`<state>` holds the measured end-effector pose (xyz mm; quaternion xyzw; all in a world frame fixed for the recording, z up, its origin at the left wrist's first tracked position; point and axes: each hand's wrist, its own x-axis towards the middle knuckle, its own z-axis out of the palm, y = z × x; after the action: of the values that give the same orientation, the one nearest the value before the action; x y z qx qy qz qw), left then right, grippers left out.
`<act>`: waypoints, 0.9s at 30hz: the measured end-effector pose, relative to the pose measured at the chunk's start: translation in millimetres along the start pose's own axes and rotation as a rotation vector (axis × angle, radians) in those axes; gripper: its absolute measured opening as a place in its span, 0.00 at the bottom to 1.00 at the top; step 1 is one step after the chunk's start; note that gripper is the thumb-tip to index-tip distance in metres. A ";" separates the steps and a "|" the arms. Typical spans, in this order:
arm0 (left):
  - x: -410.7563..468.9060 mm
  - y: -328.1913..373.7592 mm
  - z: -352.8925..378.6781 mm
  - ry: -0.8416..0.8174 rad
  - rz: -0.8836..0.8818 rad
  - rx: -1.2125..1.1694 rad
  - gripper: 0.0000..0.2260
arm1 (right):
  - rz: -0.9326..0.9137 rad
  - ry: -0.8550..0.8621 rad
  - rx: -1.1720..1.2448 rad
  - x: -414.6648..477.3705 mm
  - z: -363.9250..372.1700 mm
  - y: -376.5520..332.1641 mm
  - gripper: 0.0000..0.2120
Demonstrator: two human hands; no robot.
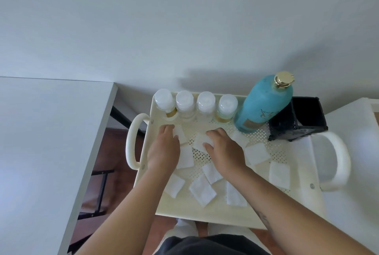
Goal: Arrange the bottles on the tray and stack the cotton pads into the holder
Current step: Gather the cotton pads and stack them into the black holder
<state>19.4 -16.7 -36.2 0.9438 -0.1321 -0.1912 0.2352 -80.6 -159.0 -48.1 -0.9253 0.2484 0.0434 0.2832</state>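
A cream perforated tray (205, 211) with two loop handles carries several small clear bottles (206, 104) with white caps along its far edge. A tall turquoise bottle (264, 105) with a gold cap stands at their right. A black holder (301, 119) sits at the far right corner, tipped toward me. Several white square cotton pads (202, 190) lie scattered over the tray floor. My left hand (164, 148) lies palm down on a pad near the left wall. My right hand (223, 147) pinches a pad (200, 141) at the tray's middle.
A white table (41, 141) stands to the left, with a gap showing dark floor and black legs. Another white surface (352, 131) lies at the right, beside the tray's right handle (338, 160). A pale wall rises behind.
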 end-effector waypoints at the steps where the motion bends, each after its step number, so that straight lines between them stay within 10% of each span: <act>1: 4.6 0.0 -0.7 -0.017 -0.006 0.036 0.19 | 0.005 -0.007 -0.014 2.8 0.9 0.0 0.16; 19: 28.0 6.6 -8.6 -0.160 -0.058 0.117 0.13 | 0.196 -0.068 0.271 2.3 0.5 -1.8 0.05; 27: 8.6 -1.6 -21.5 -0.080 0.021 -0.264 0.06 | 0.322 0.105 0.658 -22.1 -24.3 -7.9 0.06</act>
<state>36.4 -9.8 -22.0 0.8948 -0.1247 -0.2420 0.3540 -97.5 -157.0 -18.9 -0.7347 0.4057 -0.0425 0.5420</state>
